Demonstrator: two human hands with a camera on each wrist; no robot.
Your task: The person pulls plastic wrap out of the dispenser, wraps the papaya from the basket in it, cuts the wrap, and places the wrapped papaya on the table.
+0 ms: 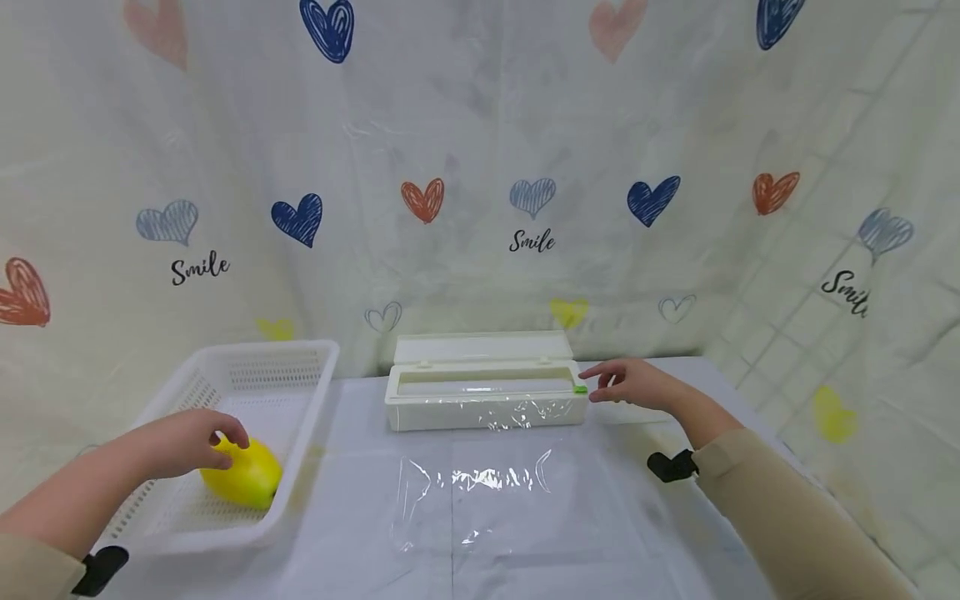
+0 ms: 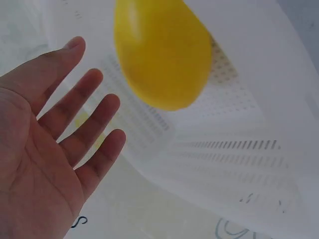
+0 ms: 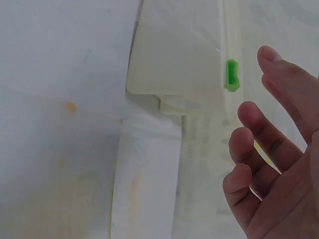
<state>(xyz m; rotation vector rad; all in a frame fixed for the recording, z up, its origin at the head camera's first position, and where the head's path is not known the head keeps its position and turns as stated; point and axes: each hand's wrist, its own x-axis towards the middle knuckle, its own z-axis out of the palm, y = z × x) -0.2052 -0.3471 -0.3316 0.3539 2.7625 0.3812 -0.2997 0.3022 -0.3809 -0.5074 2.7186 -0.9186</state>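
A yellow lemon-like fruit [image 1: 243, 477] [image 2: 162, 55] lies in a white perforated basket [image 1: 315, 392] [image 2: 239, 149] at the left. My left hand [image 1: 217, 440] [image 2: 75, 134] hovers just over it with straight, spread fingers; the left wrist view shows a gap between them. A white cling-film dispenser [image 1: 483, 408] [image 3: 174, 50] stands at the back centre with its lid raised. My right hand [image 1: 611, 382] [image 3: 264, 149], fingers relaxed, is beside the dispenser's right end, close to its green slider [image 1: 581, 389] [image 3: 232, 74]. A loose sheet of cling film [image 1: 472, 492] lies flat in front of the dispenser.
The table [image 1: 600, 517] has a pale cloth on it. A heart-patterned curtain [image 1: 480, 167] hangs close behind and wraps round to the right. Both forearms wear beige sleeves with black wrist mounts.
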